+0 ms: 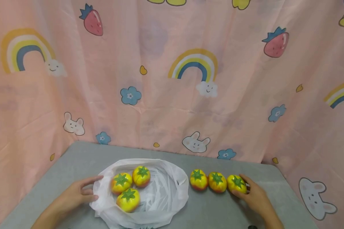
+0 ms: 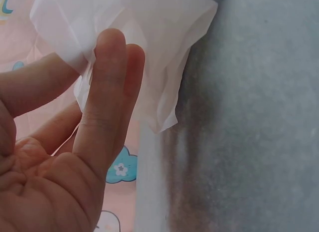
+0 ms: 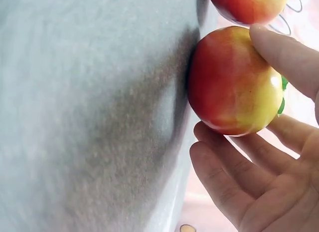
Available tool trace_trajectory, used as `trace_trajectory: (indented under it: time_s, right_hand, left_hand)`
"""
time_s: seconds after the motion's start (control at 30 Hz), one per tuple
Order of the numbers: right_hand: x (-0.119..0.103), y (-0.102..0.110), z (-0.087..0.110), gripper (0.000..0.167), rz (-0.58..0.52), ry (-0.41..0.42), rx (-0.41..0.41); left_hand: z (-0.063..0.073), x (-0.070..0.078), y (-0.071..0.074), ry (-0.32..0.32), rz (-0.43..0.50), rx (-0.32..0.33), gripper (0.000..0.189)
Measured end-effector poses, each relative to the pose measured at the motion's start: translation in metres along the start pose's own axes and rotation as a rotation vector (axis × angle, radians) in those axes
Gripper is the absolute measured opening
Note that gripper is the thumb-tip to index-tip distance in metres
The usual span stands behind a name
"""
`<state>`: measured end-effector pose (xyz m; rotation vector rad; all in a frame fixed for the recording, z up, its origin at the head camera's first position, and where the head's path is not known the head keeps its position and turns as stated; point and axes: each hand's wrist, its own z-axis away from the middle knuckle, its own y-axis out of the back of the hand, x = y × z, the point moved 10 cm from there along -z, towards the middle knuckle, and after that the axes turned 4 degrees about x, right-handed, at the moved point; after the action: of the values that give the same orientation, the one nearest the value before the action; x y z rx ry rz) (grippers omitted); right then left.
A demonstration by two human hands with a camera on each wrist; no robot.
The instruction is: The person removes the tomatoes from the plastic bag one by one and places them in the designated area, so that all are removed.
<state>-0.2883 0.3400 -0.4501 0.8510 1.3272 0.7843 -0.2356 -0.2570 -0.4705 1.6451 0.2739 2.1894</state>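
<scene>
3 fruits (image 1: 128,201) sit in a bag (image 1: 152,218) the left hand (image 1: 74,193), fingers parted, seemingly steadies; fingers of the right hand (image 1: 255,195) clasp another fruit (image 1: 236,183).

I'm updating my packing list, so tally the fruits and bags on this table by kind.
Yellow-red fruits: 6 (3 in the bag, 3 in a row beside it)
White bag: 1
Total: 7

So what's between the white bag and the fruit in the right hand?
Two more yellow-and-red fruits, side by side on the grey table; the head view shows them.
</scene>
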Motion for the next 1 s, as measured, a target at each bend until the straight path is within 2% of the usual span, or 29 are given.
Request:
trace_trajectory:
  time_s: [0.2,0.33,0.5,0.57,0.83,1.0]
  right_hand:
    - [-0.002,-0.002,0.000,0.102,-0.007,-0.025,-0.009]
    - [-0.002,-0.001,0.001,0.103,-0.013,-0.044,-0.015]
    - [0.000,-0.001,0.002,0.106,-0.022,-0.063,-0.027]
    - [0.001,-0.001,0.003,0.107,-0.023,-0.058,-0.030]
    - [-0.004,0.006,0.005,0.104,-0.026,0.007,-0.012]
    - [-0.006,0.009,0.007,0.100,-0.011,0.020,-0.008]
  left_hand:
    - [0.001,-0.002,0.002,0.018,0.016,0.016,0.086]
    - [0.002,0.000,0.002,0.003,0.014,0.014,0.086]
    - [0.002,-0.002,0.005,0.023,0.008,0.054,0.086]
    - [0.001,-0.004,0.006,0.042,-0.007,0.073,0.086]
    - [-0.004,-0.002,0.004,0.049,-0.047,0.057,0.085]
    - [-0.004,-0.004,0.002,0.055,-0.044,0.047,0.085]
